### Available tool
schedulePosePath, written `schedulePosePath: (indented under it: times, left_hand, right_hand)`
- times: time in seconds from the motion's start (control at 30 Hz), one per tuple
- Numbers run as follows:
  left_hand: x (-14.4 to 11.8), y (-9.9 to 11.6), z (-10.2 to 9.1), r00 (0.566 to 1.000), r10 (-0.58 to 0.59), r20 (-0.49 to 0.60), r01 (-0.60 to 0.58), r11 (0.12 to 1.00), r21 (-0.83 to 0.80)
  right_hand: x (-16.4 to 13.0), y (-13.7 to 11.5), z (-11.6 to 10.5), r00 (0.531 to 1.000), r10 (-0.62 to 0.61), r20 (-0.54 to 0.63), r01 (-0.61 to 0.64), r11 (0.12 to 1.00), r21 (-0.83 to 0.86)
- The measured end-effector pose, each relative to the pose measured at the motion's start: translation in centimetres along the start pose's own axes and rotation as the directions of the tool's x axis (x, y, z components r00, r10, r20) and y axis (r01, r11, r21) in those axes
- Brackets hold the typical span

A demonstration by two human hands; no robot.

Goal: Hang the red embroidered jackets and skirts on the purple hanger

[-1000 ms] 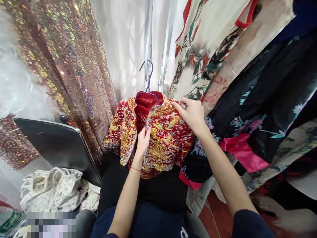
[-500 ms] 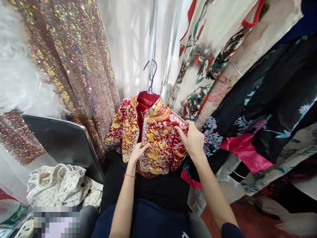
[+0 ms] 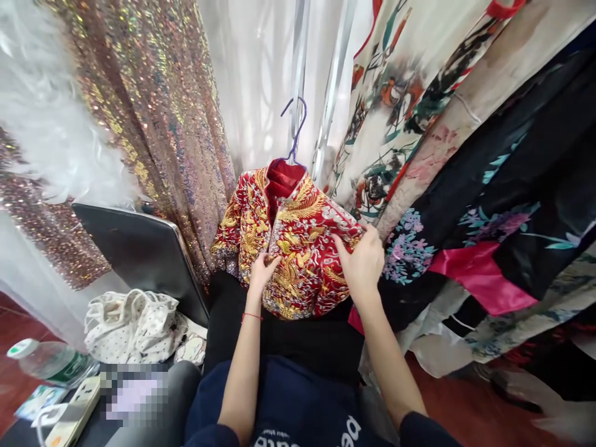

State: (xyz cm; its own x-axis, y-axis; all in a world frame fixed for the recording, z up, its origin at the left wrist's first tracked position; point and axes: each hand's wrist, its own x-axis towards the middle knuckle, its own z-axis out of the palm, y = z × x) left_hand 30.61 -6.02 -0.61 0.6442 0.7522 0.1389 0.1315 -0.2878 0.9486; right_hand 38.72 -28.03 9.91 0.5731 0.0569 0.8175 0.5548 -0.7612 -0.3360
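One hanger (image 3: 295,147), part-hidden in jacket (image 3: 302,239)

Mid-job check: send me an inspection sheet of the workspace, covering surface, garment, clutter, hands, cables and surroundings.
Surface: black cloth, apparently the person's lap, below the jacket.
Garment: red jacket, gold and silver embroidery, front open at the collar; purple hanger in its neck.
Clutter: spotted white cloth, capped bottle and power strip at left; a pixelated patch is unreadable.
Hands: left hand at the front edge, right hand gripping the sleeve near the shoulder.
Cables: white cable by the power strip, clear of the jacket.
Surroundings: sequinned fabric left, white curtain behind, patterned garments right.
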Motion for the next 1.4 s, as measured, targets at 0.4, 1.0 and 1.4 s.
schedulePosePath:
  times: [0.4,1.0,1.4]
  left_hand:
    - [3.6,9.8,-2.8,0.931,0.351,-0.103,-0.216,0.755,0.619]
    - [2.7,17.5,1.4,0.97,0.225,0.09,-0.208,0.587,0.782]
    - [3.2,14.4,-1.0,0.936,0.337,-0.103,-0.155,0.654,0.74]
  right_hand:
    - [-0.9,-5.2,4.8,0.985,-0.002,0.17,-0.04,0.968,0.246]
    - [3.6,-6.4,8.4,0.988,0.009,0.152,-0.027,0.992,0.12]
    - [2.3,-6.8,10.9,0.98,-0.118,0.158,0.065,0.95,0.306]
